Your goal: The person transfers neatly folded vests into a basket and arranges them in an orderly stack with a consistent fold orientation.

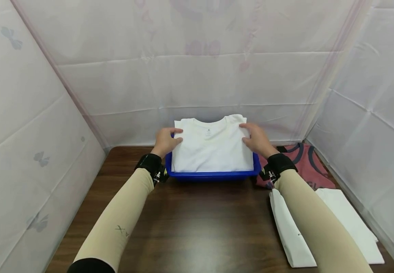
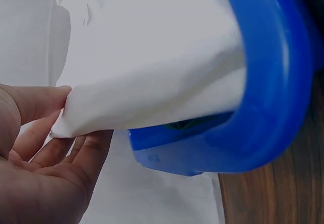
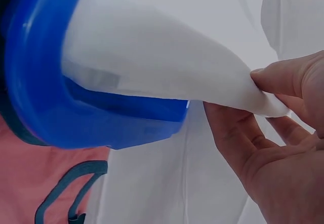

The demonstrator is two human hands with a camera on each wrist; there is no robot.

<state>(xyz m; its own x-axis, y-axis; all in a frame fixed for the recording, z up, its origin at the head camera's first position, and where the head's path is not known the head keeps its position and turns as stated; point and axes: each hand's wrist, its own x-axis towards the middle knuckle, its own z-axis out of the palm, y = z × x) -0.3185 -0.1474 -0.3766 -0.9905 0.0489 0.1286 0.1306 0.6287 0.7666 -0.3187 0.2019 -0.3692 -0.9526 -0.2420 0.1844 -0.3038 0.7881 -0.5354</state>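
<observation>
A folded white T-shirt (image 1: 214,148), its round neckline facing the back wall, lies in a blue plastic bin (image 1: 214,175). My left hand (image 1: 165,141) pinches the shirt's left edge near the shoulder, thumb on top and fingers beneath, as the left wrist view shows. On the opposite side my right hand (image 1: 256,139) pinches the right shoulder edge the same way. In both wrist views the held part of the shirt (image 2: 116,102) rises above the bin's rim (image 3: 35,72). A bit of dark green shows inside the bin beneath the shirt in the left wrist view.
Right of the bin lies a red garment (image 1: 307,167) with dark blue trim. Nearer, under my right forearm, are folded white cloths (image 1: 348,223). The brown wooden table (image 1: 197,223) is bordered by white fabric walls (image 1: 197,83) at the back and sides.
</observation>
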